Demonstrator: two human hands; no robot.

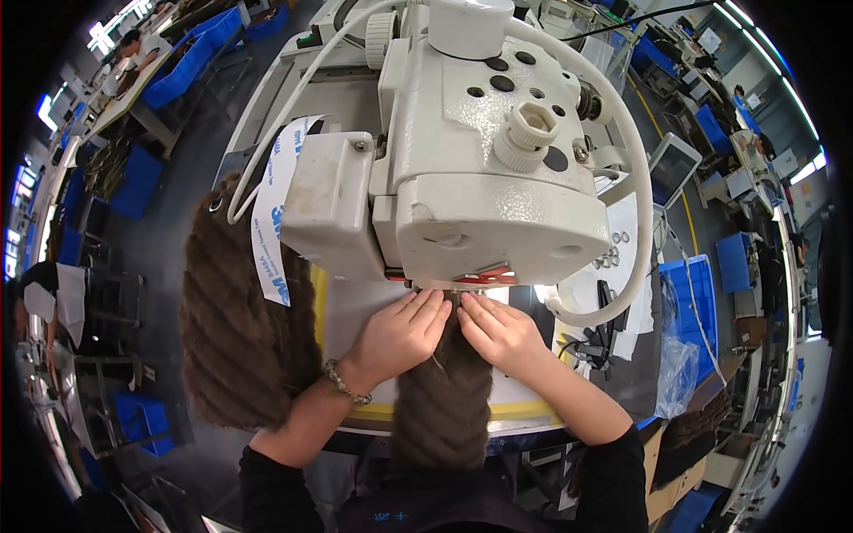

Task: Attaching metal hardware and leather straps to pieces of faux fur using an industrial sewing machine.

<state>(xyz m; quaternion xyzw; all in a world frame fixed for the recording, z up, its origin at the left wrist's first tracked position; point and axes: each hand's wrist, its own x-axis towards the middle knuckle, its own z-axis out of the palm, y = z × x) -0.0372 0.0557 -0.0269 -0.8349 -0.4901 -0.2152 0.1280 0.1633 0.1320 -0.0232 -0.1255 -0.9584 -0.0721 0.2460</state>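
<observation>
A brown fur piece (442, 409) runs from the front edge of the work surface up under the head of a white sewing machine (506, 213). My left hand (402, 330) is closed on its left edge, fingertips close to the stitching area. From the other side, my right hand (502, 330) grips its right edge, fingers pointing forward. The fingertips of both hands almost meet below the machine head, which hides the needle. A larger brown fur piece (240, 329) with slanting ridges hangs at the left, beside my left forearm.
A printed white tape strip (271, 213) hangs from the machine's left side. A white curved bar (641, 178) arcs around its right. Metal rings (609, 258) and black tools (606, 324) lie to the right, near a blue bin (693, 302) with clear plastic. Other workstations line both sides.
</observation>
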